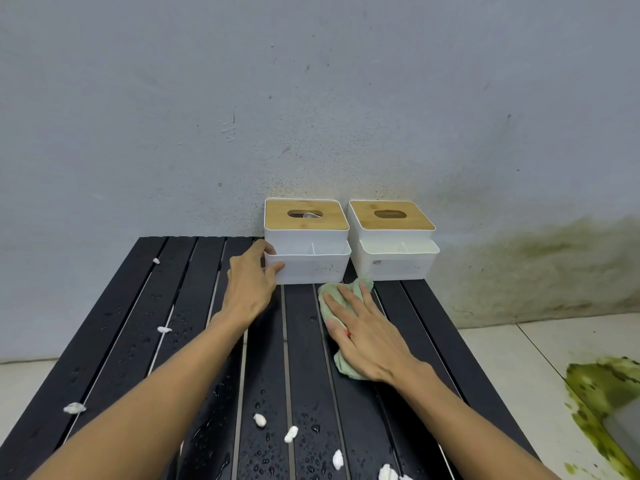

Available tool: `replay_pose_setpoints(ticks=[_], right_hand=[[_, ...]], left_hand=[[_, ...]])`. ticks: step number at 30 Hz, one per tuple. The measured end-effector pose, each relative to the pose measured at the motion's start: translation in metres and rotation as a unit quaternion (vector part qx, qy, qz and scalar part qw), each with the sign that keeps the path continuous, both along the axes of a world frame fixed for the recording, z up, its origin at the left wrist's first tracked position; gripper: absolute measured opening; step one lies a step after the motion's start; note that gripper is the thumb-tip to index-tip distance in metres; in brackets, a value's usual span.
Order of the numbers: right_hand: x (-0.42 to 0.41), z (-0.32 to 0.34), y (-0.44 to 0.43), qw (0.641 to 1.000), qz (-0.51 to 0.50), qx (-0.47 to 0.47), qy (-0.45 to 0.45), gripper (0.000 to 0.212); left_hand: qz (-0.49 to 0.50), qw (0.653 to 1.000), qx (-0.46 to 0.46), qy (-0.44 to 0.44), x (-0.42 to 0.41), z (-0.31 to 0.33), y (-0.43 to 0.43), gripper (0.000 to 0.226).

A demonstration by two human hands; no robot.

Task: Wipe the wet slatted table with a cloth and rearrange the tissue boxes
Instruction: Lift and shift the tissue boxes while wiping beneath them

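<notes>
Gripping near-left corner of left tissue box [306, 251], at far end of table [104, 341] by wall: left hand [251, 289], thumb on front, fingers round side. Box looks light, hard, slippery when wet. Right hand [367, 330] spread flat, pressing soft green cloth [341, 299] just in front of box. Right tissue box [393, 242] just beside.

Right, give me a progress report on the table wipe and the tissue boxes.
Done: little that shows. The slats near the right hand look drier.
In hand: that hand presses the green cloth flat on the table, while the left hand grips the left tissue box. The right tissue box stands beside it at the wall.
Left: water droplets and tissue scraps across the near slats.
</notes>
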State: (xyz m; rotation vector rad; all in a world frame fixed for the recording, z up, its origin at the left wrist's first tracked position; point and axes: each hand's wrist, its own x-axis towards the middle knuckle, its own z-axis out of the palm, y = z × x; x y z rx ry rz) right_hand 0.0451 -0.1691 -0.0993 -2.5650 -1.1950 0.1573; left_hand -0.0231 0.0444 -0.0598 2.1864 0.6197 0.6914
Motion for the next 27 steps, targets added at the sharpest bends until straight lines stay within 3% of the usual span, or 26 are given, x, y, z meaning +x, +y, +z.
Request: replay_pose_setpoints(ticks=[8,17,27], right_hand=[[-0.024,-0.005,-0.026,1.0,-0.008,-0.027,-0.005,0.059],[-0.014,-0.003,0.002,1.0,-0.005,-0.024,-0.009,0.063],[0.056,-0.01,0.097,0.999,-0.032,-0.009,-0.026,0.063]], left_hand=[[0.014,0.999,0.01,-0.028,-0.003,-0.003,-0.005,0.014],[-0.002,0.996,0.036,-0.079,-0.017,0.015,0.003,0.021],[0.016,0.984,0.077,-0.162,-0.026,0.075,0.02,0.023]])
